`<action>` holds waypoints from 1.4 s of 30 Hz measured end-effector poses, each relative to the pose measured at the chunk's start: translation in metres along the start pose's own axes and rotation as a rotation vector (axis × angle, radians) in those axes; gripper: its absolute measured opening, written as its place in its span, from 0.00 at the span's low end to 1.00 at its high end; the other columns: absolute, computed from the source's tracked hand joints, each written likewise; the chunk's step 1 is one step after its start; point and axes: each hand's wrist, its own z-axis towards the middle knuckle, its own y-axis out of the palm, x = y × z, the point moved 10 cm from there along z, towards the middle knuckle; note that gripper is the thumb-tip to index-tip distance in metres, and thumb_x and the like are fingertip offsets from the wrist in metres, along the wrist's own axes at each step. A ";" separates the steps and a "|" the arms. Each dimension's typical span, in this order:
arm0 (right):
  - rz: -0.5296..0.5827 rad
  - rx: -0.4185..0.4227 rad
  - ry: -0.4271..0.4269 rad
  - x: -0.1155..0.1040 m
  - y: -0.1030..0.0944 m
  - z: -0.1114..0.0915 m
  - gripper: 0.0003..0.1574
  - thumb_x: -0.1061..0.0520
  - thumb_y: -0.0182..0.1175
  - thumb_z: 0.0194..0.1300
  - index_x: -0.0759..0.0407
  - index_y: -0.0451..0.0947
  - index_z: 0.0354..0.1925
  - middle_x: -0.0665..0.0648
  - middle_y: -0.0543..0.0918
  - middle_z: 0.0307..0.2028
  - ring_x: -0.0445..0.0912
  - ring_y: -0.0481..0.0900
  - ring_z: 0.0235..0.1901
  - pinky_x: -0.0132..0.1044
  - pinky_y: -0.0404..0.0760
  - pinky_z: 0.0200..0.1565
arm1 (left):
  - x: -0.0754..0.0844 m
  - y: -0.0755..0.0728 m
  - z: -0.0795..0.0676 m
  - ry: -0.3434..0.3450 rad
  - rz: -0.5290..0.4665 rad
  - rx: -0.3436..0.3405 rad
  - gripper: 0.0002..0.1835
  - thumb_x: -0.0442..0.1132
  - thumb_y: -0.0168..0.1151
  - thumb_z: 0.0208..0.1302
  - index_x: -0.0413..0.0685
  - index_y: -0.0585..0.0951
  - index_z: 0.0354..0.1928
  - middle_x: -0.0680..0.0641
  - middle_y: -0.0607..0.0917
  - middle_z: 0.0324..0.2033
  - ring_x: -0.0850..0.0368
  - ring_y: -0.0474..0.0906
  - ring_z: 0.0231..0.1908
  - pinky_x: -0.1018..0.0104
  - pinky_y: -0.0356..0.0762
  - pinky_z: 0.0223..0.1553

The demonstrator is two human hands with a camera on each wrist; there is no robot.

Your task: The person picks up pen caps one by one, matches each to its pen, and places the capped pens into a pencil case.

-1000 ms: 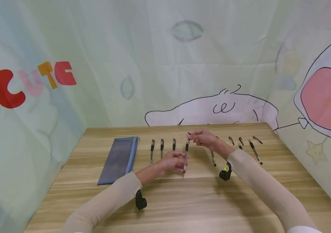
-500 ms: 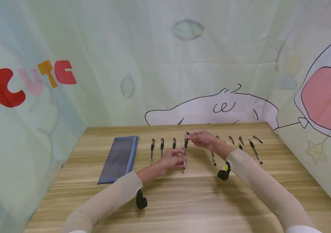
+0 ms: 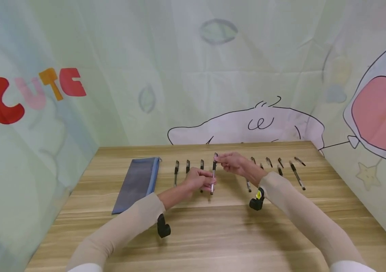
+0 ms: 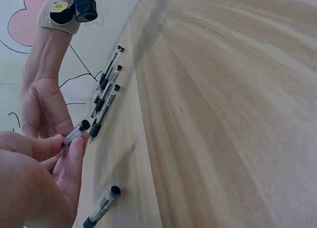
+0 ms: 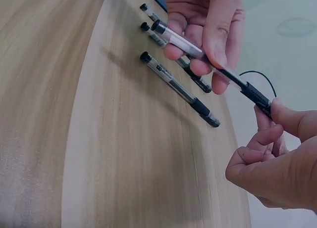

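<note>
Black-gripped gel pen (image 3: 214, 172), long axis 12-to-6 o'clock: right hand (image 3: 235, 163) pinches its 12 o'clock end, left hand (image 3: 199, 179) its 6 o'clock.

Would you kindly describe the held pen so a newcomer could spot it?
On the wooden table, go right from the blue-grey pouch past three pens. The left hand and right hand hold this pen; it alone is raised off the table.

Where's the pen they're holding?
In the head view, the held pen is near the middle, between left hand and right hand, right of the blue pouch.
</note>
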 end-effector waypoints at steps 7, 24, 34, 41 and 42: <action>-0.081 0.057 -0.036 -0.008 0.000 0.001 0.22 0.57 0.60 0.75 0.68 0.77 0.60 0.46 0.77 0.28 0.38 0.64 0.27 0.27 0.66 0.29 | 0.000 -0.006 0.004 0.031 0.028 0.040 0.17 0.29 0.68 0.65 0.29 0.82 0.55 0.34 0.90 0.43 0.61 0.86 0.25 0.64 0.90 0.36; -0.158 0.087 -0.082 0.001 -0.006 -0.002 0.26 0.52 0.61 0.75 0.65 0.75 0.64 0.46 0.81 0.39 0.40 0.73 0.36 0.27 0.75 0.38 | -0.003 0.001 0.004 0.013 0.064 0.019 0.17 0.31 0.68 0.66 0.31 0.82 0.55 0.35 0.88 0.45 0.61 0.85 0.30 0.63 0.90 0.41; -0.245 0.056 -0.081 0.005 -0.020 -0.014 0.26 0.57 0.60 0.75 0.66 0.74 0.67 0.46 0.87 0.43 0.42 0.78 0.39 0.30 0.79 0.42 | 0.000 -0.004 0.008 0.027 0.139 0.042 0.17 0.31 0.66 0.68 0.32 0.81 0.56 0.36 0.88 0.43 0.59 0.85 0.31 0.66 0.90 0.39; -0.282 0.054 -0.073 0.009 -0.035 -0.024 0.28 0.57 0.59 0.75 0.66 0.72 0.68 0.53 0.87 0.49 0.41 0.80 0.41 0.32 0.81 0.48 | -0.001 -0.002 0.016 -0.003 0.173 0.073 0.19 0.30 0.68 0.65 0.33 0.81 0.57 0.38 0.88 0.43 0.58 0.86 0.29 0.67 0.90 0.35; -0.289 0.053 -0.073 0.009 -0.037 -0.025 0.28 0.57 0.58 0.75 0.66 0.72 0.68 0.56 0.87 0.51 0.41 0.80 0.41 0.32 0.81 0.48 | -0.001 -0.001 0.017 -0.002 0.186 0.079 0.19 0.30 0.69 0.65 0.33 0.81 0.57 0.38 0.88 0.42 0.58 0.86 0.29 0.68 0.89 0.35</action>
